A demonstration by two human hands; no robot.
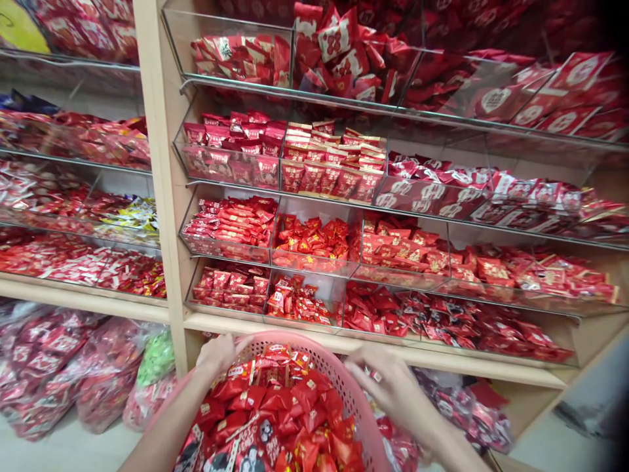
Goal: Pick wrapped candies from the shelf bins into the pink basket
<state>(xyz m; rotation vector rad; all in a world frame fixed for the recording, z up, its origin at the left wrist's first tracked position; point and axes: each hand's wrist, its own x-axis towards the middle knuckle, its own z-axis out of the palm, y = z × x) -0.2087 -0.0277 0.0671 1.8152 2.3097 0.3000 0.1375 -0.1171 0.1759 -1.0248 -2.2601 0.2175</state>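
A pink perforated plastic basket (354,392) stands low in front of me, heaped with small red candy packets (289,410). Some black-and-white printed packets (250,442) lie among them. My left hand (216,351) is closed on the basket's far left rim. Beside the right rim is my right hand (383,370), slightly blurred, its fingers curved and apart from the thumb. Its fingertips come close to the rim; whether they touch it I cannot tell. No packet shows clearly in that hand. The basket's near side is out of frame.
Wooden shelving (170,196) holds tiers of clear bins with red packets (314,236). The lowest shelf edge (304,337) runs just beyond the basket. Plastic bags of packets (49,373) sit on the floor at left, and more bags (457,406) lie under the shelf at right.
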